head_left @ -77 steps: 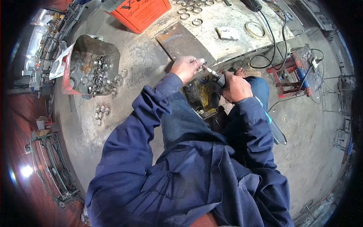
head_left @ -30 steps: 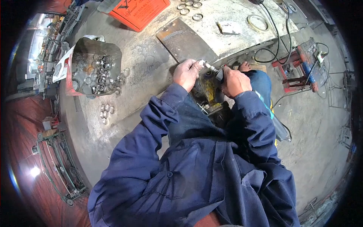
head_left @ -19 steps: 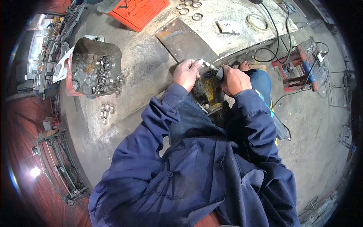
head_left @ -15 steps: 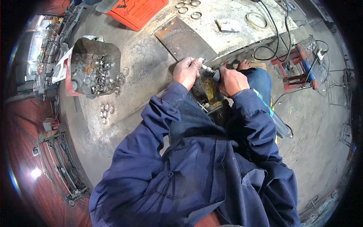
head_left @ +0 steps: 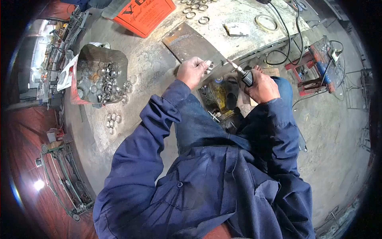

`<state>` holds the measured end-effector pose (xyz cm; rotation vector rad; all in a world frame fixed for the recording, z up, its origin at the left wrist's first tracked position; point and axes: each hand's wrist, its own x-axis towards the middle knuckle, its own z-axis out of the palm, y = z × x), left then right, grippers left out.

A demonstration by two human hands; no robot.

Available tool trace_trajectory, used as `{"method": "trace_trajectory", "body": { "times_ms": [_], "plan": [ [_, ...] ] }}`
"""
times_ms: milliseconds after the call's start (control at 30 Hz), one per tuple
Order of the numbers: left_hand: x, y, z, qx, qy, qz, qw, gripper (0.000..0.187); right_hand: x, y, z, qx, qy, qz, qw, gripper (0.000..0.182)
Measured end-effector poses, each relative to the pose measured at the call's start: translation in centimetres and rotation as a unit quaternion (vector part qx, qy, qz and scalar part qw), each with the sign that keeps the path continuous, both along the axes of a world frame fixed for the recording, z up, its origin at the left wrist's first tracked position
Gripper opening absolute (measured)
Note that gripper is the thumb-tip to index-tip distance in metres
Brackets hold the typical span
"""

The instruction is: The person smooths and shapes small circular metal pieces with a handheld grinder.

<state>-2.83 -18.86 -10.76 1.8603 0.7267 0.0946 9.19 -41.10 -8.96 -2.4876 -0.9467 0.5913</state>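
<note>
My left hand [head_left: 191, 72] is closed on a small metal ring [head_left: 209, 68] near the bench edge, beside a rusty steel plate [head_left: 193, 41]. My right hand [head_left: 262, 86] grips a handheld rotary tool [head_left: 247, 78], its thin tip pointing up and left toward the ring but apart from it. Beneath and between the hands is a yellow, dirty metal object [head_left: 220, 92], partly hidden.
An open container [head_left: 84, 59] of metal rings stands at the left, with several rings [head_left: 113, 118] below it. An orange tin [head_left: 145, 18], loose rings [head_left: 203, 20] and a large ring [head_left: 266, 22] are at the top. Cables [head_left: 287, 36] and a red stand [head_left: 299, 73] are right.
My hands have moved apart. My right hand and the tool have shifted right, the tool's tip now clear of the ring. My left hand has moved slightly left.
</note>
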Motion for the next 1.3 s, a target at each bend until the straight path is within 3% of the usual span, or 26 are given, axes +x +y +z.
{"method": "trace_trajectory", "body": {
  "times_ms": [67,167,267,333,400,500,567,700,767,900,967,1300],
  "plan": [
    [0.3,0.0,-0.1,-0.006,-0.032,0.001,0.999,0.025,0.2,-0.2,0.1,0.009,0.009,-0.012,1.000,0.032],
    [0.3,0.1,-0.5,0.143,-0.103,-0.055,0.983,0.021,0.5,-0.4,-1.0,0.017,-0.026,-0.016,0.999,0.032],
    [0.3,0.1,0.8,0.088,-0.071,-0.114,0.987,0.019,0.8,-0.4,0.0,0.005,0.024,-0.025,0.999,0.033],
    [0.4,0.8,1.3,-0.060,-0.027,-0.097,0.993,0.021,0.9,-0.5,-0.1,0.013,0.028,-0.025,0.999,0.034],
    [0.4,1.3,1.6,-0.115,-0.002,-0.083,0.990,0.023,0.9,-0.7,-0.7,0.019,0.032,-0.024,0.999,0.035],
    [0.3,2.6,1.8,-0.212,0.041,-0.076,0.973,0.026,0.8,-0.8,-1.5,0.044,-0.065,-0.017,0.997,0.036],
    [0.2,2.9,2.2,-0.294,0.055,-0.088,0.950,0.029,0.9,-0.6,-0.3,0.007,0.007,-0.016,1.000,0.037],
    [-0.3,3.3,2.2,-0.315,0.055,-0.088,0.943,0.030,0.8,-0.4,0.3,0.001,0.053,-0.030,0.998,0.038],
    [-0.6,2.9,1.8,-0.338,0.011,-0.023,0.941,0.028,0.7,-0.5,-0.5,0.015,0.002,-0.017,1.000,0.038],
    [-0.9,2.7,1.5,-0.289,-0.024,0.016,0.957,0.023,0.6,-0.4,-0.2,0.010,0.010,-0.019,1.000,0.037],
    [-1.2,3.1,1.2,-0.145,0.031,-0.040,0.988,0.020,0.5,-0.5,-1.0,0.020,-0.027,-0.019,0.999,0.036],
    [-0.7,3.3,-0.7,-0.262,-0.017,-0.070,0.962,0.020,-0.6,0.0,0.0,0.000,-0.003,0.031,1.000,0.035]
  ]
}}
